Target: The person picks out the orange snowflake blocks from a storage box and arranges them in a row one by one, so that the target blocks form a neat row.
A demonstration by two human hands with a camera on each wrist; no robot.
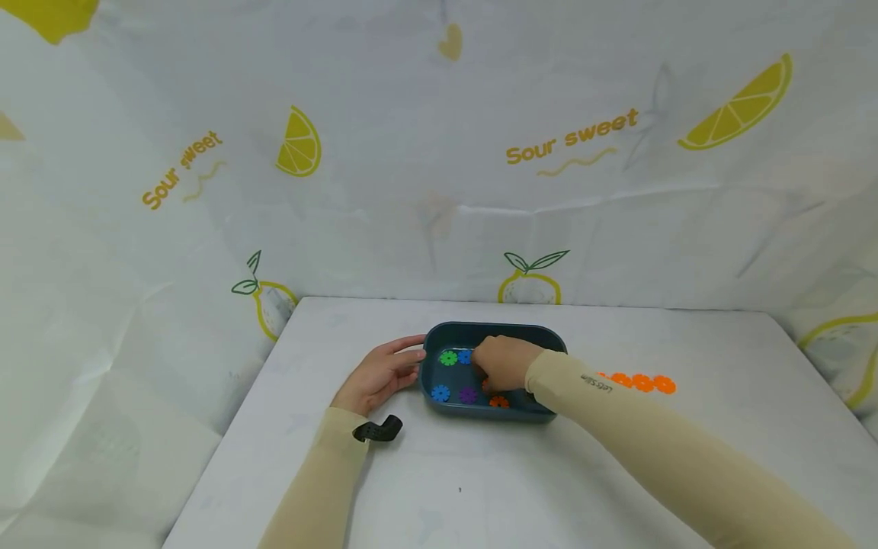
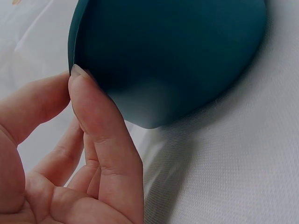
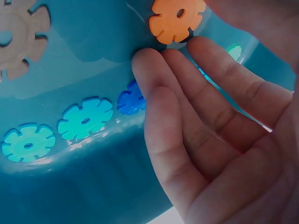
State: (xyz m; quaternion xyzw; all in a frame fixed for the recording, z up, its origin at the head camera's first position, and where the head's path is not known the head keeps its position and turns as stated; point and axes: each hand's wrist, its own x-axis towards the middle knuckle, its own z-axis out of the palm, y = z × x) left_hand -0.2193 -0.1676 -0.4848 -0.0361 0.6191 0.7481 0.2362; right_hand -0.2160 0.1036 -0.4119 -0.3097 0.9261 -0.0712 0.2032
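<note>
Thumb and fingers of my left hand (image 1: 386,375) pinch the left end of a dark teal tray (image 1: 466,412); the left wrist view shows the thumbtip at the tray's rim (image 2: 74,51). My right hand (image 1: 504,361) reaches down into the tray. In the right wrist view its thumb and forefinger are at the edge of an orange notched disc (image 3: 174,29), while the other fingers (image 3: 163,126) lie close together beside a blue disc (image 3: 131,100). Green (image 1: 448,357), light blue (image 1: 440,393), purple (image 1: 468,395) and orange-red (image 1: 499,402) discs lie in the tray.
Several orange discs (image 1: 643,383) lie in a row on the white table (image 1: 439,488), right of the tray and partly behind the right forearm. Two cyan discs (image 3: 85,119) and a greyish disc (image 3: 21,39) show inside the tray. A lemon-print cloth (image 1: 411,191) hangs behind.
</note>
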